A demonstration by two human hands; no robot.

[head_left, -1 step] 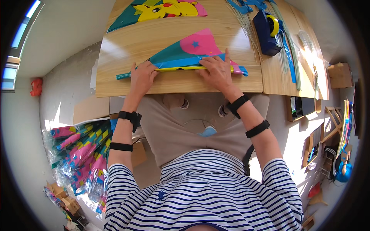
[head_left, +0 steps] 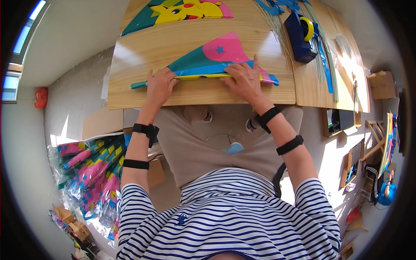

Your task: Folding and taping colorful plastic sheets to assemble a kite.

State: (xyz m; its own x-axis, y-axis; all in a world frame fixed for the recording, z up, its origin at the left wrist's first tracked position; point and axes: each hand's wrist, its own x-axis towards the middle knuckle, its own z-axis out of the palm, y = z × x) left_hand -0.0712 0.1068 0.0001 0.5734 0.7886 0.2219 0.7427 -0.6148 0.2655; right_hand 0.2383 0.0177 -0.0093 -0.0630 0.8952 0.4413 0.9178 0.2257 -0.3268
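Note:
A thin, colourful kite (head_left: 223,48), pink, green and blue with a small star, lies on the wooden table. Its near edge is rolled into a narrow tube that shows yellow with a black mark, running left to right. My left hand (head_left: 161,86) is closed around the left part of the roll, and the green end sticks out beyond it. Toward the right end, my right hand (head_left: 245,82) holds the roll with its thumb on the near side and fingers over the blue strip. One right finger points up, away from the sheet.
A second kite (head_left: 188,14) with a yellow cartoon figure lies flat at the far edge. At the right stand a blue tape dispenser (head_left: 300,41), thin rods (head_left: 277,30) and blue ribbons (head_left: 325,65). Bagged colourful kites (head_left: 89,173) sit low at my left.

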